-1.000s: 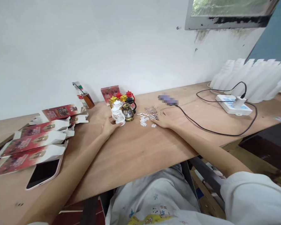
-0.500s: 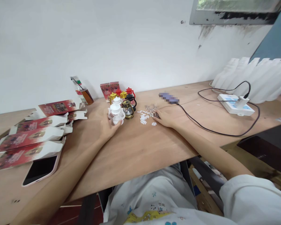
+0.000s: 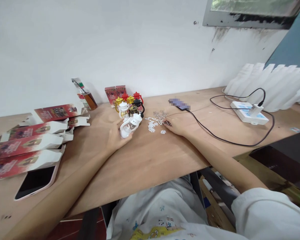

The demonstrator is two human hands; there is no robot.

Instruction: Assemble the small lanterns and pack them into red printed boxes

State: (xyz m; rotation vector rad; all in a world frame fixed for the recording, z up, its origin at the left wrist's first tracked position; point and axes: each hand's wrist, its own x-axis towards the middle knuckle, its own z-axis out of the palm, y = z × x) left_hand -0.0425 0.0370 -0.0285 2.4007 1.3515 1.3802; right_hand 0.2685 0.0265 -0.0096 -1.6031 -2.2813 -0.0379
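My left hand (image 3: 118, 135) is closed round a small white lantern (image 3: 130, 125) with a clear body, tilted with its top to the right. Behind it stand several more little lanterns: a white one (image 3: 123, 109), a bronze one (image 3: 133, 110), a black one (image 3: 139, 106), gold ones and red ones (image 3: 137, 96). My right hand (image 3: 175, 126) rests on the table with its fingertips at a small pile of dark bits (image 3: 167, 123); whether it pinches one cannot be made out. Beside it lie white tabs (image 3: 152, 126), small round pieces (image 3: 161, 122) and shiny metal bits (image 3: 160, 114).
Red printed boxes (image 3: 27, 144) lie at the left over a phone (image 3: 36, 181). A bottle of brown liquid (image 3: 88, 100) and two upright red boxes (image 3: 115, 94) stand near the wall. A cable (image 3: 215, 137) joins a blurred device (image 3: 179, 103) to a power strip (image 3: 250, 112). White sleeves (image 3: 267, 86) stand behind.
My left hand has tipped the white lantern from upright to leaning right, bringing it slightly away from the group. My right hand stays at the dark bits.
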